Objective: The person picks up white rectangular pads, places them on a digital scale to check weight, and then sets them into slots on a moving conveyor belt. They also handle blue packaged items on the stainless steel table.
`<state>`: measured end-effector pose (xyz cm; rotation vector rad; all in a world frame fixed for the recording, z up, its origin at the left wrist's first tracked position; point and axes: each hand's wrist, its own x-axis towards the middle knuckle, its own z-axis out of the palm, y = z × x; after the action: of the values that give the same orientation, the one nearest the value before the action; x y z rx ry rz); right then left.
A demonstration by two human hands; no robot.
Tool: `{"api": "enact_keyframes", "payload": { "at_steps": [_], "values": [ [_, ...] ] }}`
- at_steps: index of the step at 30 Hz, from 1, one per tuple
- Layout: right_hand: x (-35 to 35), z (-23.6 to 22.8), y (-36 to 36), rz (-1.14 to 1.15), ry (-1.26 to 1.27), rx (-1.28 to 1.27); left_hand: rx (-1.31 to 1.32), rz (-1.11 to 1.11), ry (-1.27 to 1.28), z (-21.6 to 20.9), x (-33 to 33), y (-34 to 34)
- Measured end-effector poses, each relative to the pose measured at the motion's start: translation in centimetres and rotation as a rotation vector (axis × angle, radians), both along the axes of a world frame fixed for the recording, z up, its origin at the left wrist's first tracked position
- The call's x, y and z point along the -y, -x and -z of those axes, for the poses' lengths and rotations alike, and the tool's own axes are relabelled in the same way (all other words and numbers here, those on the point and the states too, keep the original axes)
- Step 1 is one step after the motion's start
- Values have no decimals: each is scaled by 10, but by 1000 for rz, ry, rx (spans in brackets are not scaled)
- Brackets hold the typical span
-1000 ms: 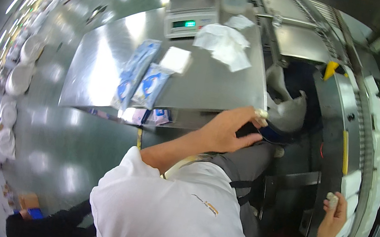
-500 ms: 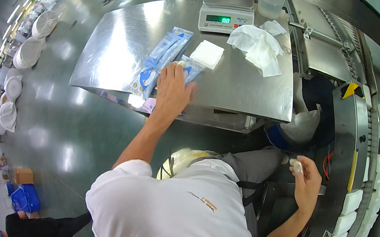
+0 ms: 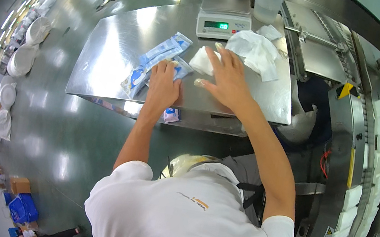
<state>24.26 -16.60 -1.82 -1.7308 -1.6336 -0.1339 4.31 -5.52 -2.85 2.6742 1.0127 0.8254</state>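
Several flat blue-and-white packets [image 3: 160, 51] lie in an overlapping pile on the left part of the steel table [image 3: 111, 44]. My left hand [image 3: 163, 87] is on the near end of the pile, its fingers bent over one packet and the thumb beside it. To its right, my right hand [image 3: 231, 81] reaches over the table with fingers and thumb spread. Pale finger covers sit on the thumb and some fingertips. Its fingers overlap a white folded wad of wipes or cloth [image 3: 202, 62], partly hiding it; whether they touch it I cannot tell.
At the table's back stands a white electronic scale [image 3: 224, 17], with a clear plastic jug [image 3: 267, 1] beside it. Crumpled white sheets [image 3: 256, 54] lie to the right. A steel conveyor machine [image 3: 347, 146] runs along my right side. A pink packet [image 3: 171, 114] shows below the table edge.
My right hand has come up from low on the right to above the table, and its fingers have spread. My left hand stays at the packets, which have shifted slightly.
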Motion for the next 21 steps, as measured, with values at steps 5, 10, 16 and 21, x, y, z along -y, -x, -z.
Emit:
{"api": "enact_keyframes", "payload": {
  "at_steps": [5,10,16,21],
  "values": [
    [-36,30,0,-87,100,127,28,130,199,-24,-6,24],
    [-14,61,-29,112,-9,124,87,497,75,-11,-15,-1],
    [33,27,-13,384,-78,345,-40,436,143,6,-24,-4],
    [17,77,-25,280,-152,349,-160,254,-130,-32,37,-32]
  ]
}}
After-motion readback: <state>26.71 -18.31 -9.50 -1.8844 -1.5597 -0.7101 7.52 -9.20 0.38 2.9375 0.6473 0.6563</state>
